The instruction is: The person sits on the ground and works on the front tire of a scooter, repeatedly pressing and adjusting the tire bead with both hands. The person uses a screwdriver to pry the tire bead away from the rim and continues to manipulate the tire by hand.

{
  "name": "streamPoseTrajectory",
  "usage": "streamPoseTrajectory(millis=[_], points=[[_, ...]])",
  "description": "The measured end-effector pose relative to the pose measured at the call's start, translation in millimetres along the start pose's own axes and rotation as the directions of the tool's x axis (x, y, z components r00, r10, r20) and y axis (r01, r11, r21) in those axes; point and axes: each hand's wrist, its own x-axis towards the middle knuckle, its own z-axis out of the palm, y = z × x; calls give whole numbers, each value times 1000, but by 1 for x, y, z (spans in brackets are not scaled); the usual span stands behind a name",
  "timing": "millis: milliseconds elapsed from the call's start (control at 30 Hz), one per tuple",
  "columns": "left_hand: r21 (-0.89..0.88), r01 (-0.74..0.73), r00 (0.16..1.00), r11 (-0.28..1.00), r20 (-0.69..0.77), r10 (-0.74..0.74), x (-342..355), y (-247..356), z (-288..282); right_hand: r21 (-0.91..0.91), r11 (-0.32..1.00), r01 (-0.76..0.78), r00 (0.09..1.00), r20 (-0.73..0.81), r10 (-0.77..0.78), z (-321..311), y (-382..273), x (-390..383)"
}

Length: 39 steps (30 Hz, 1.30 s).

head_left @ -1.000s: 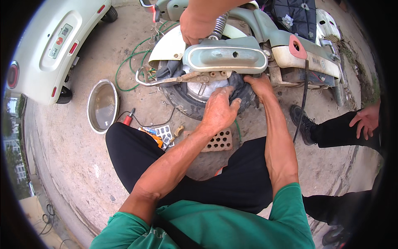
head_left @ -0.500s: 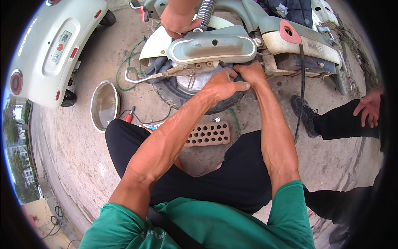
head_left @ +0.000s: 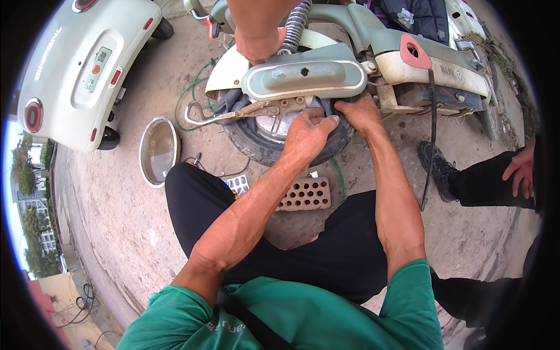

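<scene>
A scooter's rear tire [head_left: 252, 148] lies below the grey-green side cover [head_left: 303, 80], with its metal hub [head_left: 272, 126] partly showing. My left hand [head_left: 310, 132] is closed at the tire's inner edge, its thumb lying out to the right. Just right of it, my right hand [head_left: 360, 114] is closed on the tire's right side, with fingertips tucked under the cover. Dark, slack rubber like an inner tube [head_left: 232, 104] bulges from the tire's left side. What my fingertips press on is mostly hidden. Another person's hand [head_left: 259, 48] reaches down onto the cream fender [head_left: 224, 80] beside the coil spring [head_left: 297, 26].
A perforated brick [head_left: 304, 193] lies between my knees and the tire. To the left are a metal basin [head_left: 160, 151] of murky water and a white car [head_left: 87, 70]. A patch sheet [head_left: 238, 185] lies by my left knee. At right, a co-worker's shoe [head_left: 438, 172] stands near a hanging black strap [head_left: 431, 134].
My left hand has shifted slightly down and away from the right, uncovering more hub and tire. The other person's arm has come further in over the fender. The whole view has shifted a little.
</scene>
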Motion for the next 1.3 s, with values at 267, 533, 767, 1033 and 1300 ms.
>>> streamPoseTrajectory(millis=[267,533,767,1033,1300], points=[[-186,56,934,981,357,14,22,-13,-20,10,999,43,998,54,-43,5,10,12],[-41,100,849,994,525,-64,36,0,-28,108,991,85,992,81,-94,-8,-4,1],[46,149,799,988,584,-148,48,-3,-32,127,989,70,992,97,-83,-5,-14,-2],[403,84,802,911,516,-302,52,25,-4,153,987,54,986,150,-77,-21,-22,-4],[132,74,973,988,206,-101,26,-3,-14,115,982,151,978,125,-165,-17,-16,-9]])
